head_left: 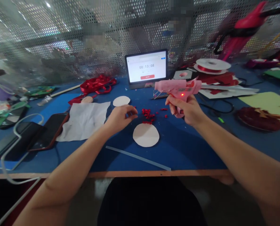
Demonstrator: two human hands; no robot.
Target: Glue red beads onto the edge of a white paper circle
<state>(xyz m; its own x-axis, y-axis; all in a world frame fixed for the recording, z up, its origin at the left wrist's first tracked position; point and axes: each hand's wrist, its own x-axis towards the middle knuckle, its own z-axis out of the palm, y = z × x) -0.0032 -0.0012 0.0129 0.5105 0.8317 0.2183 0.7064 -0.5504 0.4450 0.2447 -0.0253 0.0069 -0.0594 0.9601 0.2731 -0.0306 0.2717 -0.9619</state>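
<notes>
Over the blue bench [187, 150], a pink hot glue gun [177, 89] sits clamped in the right hand's grip [183, 110], its small red light lit and its nozzle pointing left. The left hand's grip [121, 117] has its fingers drawn together just beside a scattered cluster of small red bits [147, 114]; whether it pinches one is too small to tell. Just below the cluster lies a round paper disc [145, 135], and a smaller paper disc [121, 101] lies beyond the left hand, beside a sheet of white paper [83, 121]. A clear glue stick [137, 158] lies near the bench's front edge. Farther back stand a tablet [146, 66] showing a timer at 00:13:08 and a spool of red ribbon [212, 66], with a tangle of red ribbon [97, 85] to the left. Two phones [49, 131] lie at the left.
</notes>
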